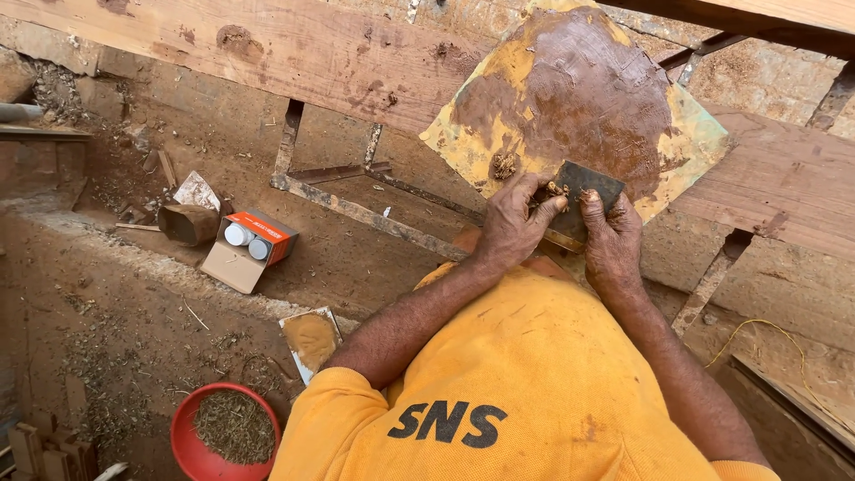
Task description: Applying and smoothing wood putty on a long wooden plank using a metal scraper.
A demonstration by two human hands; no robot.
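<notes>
While both hands grip it, a dark scraper blade (583,198) rests on the lower edge of a paste-smeared board (570,93).
Left hand (515,223) and right hand (611,239) each pinch the blade, fingers curled; red bowl (191,445) and open carton (248,249) lie well apart below.

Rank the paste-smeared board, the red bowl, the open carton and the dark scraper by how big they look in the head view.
1. Paste-smeared board
2. Red bowl
3. Open carton, looks close to the bowl and lies farther away, so unsure
4. Dark scraper, partly hidden by both hands
</notes>
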